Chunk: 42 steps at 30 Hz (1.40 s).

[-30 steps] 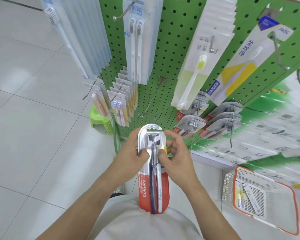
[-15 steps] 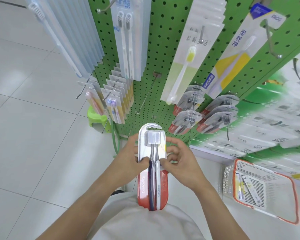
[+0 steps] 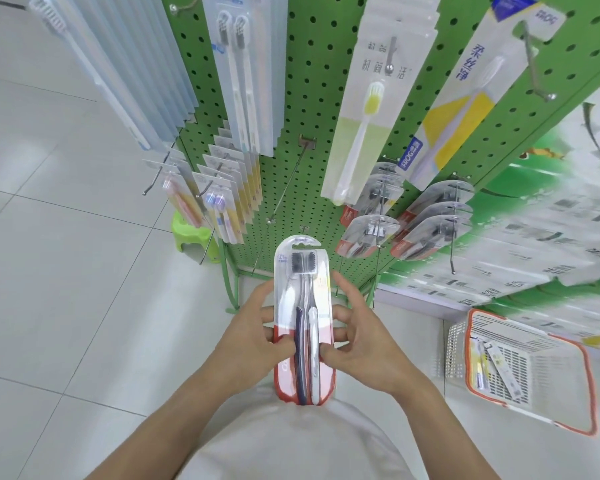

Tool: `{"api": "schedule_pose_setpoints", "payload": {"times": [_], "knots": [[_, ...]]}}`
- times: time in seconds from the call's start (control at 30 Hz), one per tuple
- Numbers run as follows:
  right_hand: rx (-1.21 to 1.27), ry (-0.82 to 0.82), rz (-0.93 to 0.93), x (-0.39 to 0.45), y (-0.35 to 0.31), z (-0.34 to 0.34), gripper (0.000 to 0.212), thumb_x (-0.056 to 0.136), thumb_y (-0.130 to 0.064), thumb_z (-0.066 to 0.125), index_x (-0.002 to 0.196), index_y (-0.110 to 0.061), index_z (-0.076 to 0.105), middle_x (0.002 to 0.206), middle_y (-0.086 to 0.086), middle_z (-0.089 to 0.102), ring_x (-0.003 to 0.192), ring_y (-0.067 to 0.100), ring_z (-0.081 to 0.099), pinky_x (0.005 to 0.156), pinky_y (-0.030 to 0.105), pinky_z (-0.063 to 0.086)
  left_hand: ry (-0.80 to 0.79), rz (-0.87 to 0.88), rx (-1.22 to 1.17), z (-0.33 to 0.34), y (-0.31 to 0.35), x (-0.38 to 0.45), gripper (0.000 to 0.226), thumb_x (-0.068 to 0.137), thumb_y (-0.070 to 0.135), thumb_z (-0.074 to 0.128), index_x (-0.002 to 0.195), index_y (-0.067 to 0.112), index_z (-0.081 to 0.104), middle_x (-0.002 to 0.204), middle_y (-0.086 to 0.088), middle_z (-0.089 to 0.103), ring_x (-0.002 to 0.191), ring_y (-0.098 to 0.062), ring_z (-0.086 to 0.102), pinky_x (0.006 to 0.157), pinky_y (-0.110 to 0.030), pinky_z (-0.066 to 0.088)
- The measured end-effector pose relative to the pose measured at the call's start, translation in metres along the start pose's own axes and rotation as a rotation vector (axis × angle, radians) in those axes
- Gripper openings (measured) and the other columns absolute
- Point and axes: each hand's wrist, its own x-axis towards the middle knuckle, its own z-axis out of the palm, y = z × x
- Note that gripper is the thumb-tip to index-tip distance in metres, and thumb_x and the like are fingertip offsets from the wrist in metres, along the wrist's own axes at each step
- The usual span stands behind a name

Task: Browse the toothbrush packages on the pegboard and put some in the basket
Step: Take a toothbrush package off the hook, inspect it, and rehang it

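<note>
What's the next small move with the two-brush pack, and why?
Probably carry the two-brush pack right and down toward the orange-rimmed basket. Left hand and right hand both pinch it, off its peg; the basket already holds packs.

The blue band at the lower end of a hanging toothbrush pack point(image 3: 465, 109) with a yellow panel reads "FROG"; down its side run the blue characters "柔丝净". The neighbouring pack point(image 3: 368, 109) with a yellow-headed brush carries dark characters near its hook, ending in "活"; the others are too unclear to read.
</note>
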Motion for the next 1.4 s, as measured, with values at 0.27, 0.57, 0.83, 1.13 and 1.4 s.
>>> {"api": "schedule_pose_setpoints", "payload": {"times": [0.27, 0.57, 0.83, 1.13, 1.4], "knots": [[0.152, 0.017, 0.009, -0.002, 0.001, 0.001, 0.079, 0.079, 0.004, 0.071, 0.142, -0.037, 0.046, 0.112, 0.016, 0.074, 0.082, 0.034, 0.069, 0.078, 0.048, 0.058, 0.028, -0.008, 0.076, -0.006, 0.001, 0.004, 0.058, 0.093, -0.004, 0.06, 0.138, 0.029, 0.046, 0.104, 0.001, 0.076, 0.088, -0.022, 0.075, 0.082, -0.035, 0.061], [0.242, 0.098, 0.008, 0.0, 0.0, -0.009, 0.06, 0.075, 0.002, 0.071, 0.131, -0.016, 0.06, 0.102, 0.016, 0.077, 0.072, 0.025, 0.074, 0.064, 0.031, 0.056, -0.19, -0.066, 0.07, 0.0, 0.018, -0.012, 0.074, 0.082, -0.001, 0.078, 0.134, 0.036, 0.042, 0.105, 0.007, 0.073, 0.087, -0.022, 0.075, 0.063, -0.035, 0.062], [0.225, 0.022, -0.023, 0.0, -0.01, -0.009, 0.048, 0.089, 0.015, 0.064, 0.129, -0.012, 0.061, 0.11, 0.016, 0.076, 0.078, 0.029, 0.076, 0.067, 0.038, 0.061, -0.088, -0.065, 0.012, -0.001, 0.019, -0.008, 0.067, 0.079, 0.004, 0.083, 0.13, 0.03, 0.05, 0.104, -0.004, 0.076, 0.08, -0.026, 0.077, 0.056, -0.036, 0.06], [0.187, -0.029, -0.051, 0.003, -0.008, -0.007, 0.049, 0.088, 0.007, 0.07, 0.132, -0.013, 0.06, 0.11, 0.018, 0.075, 0.085, 0.04, 0.075, 0.074, 0.047, 0.062, 0.079, -0.005, 0.34, -0.005, 0.02, -0.004, 0.081, 0.072, 0.02, 0.083, 0.134, 0.049, 0.041, 0.097, 0.02, 0.071, 0.076, -0.001, 0.07, 0.081, -0.032, 0.06], [0.125, 0.068, -0.106, 0.012, -0.024, -0.009, 0.042, 0.085, 0.01, 0.073, 0.118, -0.015, 0.063, 0.094, 0.011, 0.071, 0.072, 0.026, 0.069, 0.065, 0.04, 0.06, 0.19, 0.207, 0.446, -0.004, 0.017, -0.003, 0.078, 0.08, 0.029, 0.078, 0.147, 0.043, 0.041, 0.122, 0.021, 0.061, 0.098, 0.001, 0.065, 0.081, -0.028, 0.06]]}}
